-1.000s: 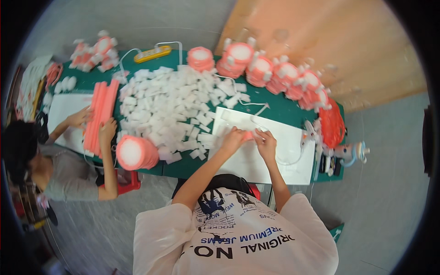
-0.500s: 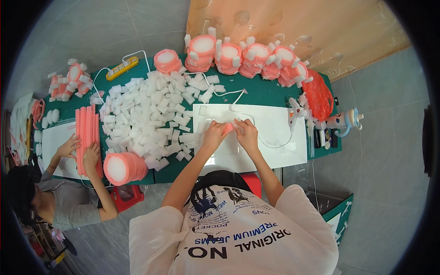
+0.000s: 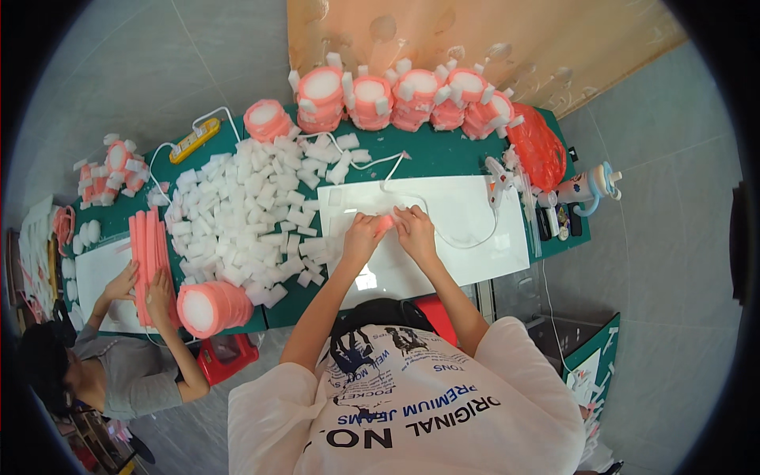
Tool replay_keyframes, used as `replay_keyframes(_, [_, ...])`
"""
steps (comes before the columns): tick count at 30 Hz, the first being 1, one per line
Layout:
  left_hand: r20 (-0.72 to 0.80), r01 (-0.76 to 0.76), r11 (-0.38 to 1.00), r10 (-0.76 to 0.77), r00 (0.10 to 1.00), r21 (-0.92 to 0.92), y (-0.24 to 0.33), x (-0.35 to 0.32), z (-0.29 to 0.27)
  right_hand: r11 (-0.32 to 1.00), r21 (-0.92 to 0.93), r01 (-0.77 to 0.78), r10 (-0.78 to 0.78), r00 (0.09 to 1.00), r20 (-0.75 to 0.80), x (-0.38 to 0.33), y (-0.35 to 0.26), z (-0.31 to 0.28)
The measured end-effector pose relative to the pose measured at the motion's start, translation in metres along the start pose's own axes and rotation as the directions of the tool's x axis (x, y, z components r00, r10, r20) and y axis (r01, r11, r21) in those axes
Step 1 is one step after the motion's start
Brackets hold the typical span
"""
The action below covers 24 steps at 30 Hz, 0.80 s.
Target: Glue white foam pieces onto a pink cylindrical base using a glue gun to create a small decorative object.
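Note:
Over the white board [image 3: 467, 261], my left hand [image 3: 362, 240] is closed on a small pink foam piece [image 3: 385, 223]. Facing it, my right hand [image 3: 416, 233] pinches the other side of the same piece. Fingers cover most of the foam, and whether a white bit is also between them is too small to tell. Left of my hands spreads a heap of small white foam blocks [image 3: 237, 198]. A white glue gun [image 3: 497, 180] with a cord lies at the board's far right.
Pink foam rolls with white centres [image 3: 321, 85] line the back of the green table [image 3: 451, 158]. Beside a red plastic bag [image 3: 538, 146] stands a tumbler [image 3: 582, 186]. At left, a co-worker's hands [image 3: 161, 297] rest on pink foam strips [image 3: 150, 253]. A yellow power strip [image 3: 194, 141] lies behind.
The whole view has shifted and turned slightly. My hands stay over the board, and the pink piece shows less between my fingers.

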<state>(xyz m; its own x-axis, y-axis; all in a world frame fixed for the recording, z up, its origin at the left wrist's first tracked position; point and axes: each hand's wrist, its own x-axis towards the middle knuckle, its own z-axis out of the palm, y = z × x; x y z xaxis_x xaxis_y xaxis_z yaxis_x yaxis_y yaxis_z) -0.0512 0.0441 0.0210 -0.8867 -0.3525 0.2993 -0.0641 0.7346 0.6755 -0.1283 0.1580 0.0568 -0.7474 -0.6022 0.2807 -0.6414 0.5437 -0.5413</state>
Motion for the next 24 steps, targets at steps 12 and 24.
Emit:
replay_keyframes(12, [0.070,0.187,0.980,-0.192,0.979,0.069,-0.004,0.002,-0.020,0.981,0.193,0.033,-0.039,0.999,0.023,0.008,-0.009,0.000])
replay_keyframes(24, [-0.025,0.072,0.990,-0.070,0.997,0.120,-0.025,-0.001,-0.017,0.986,0.073,0.150,-0.140,0.981,-0.136,0.005,0.005,0.034])
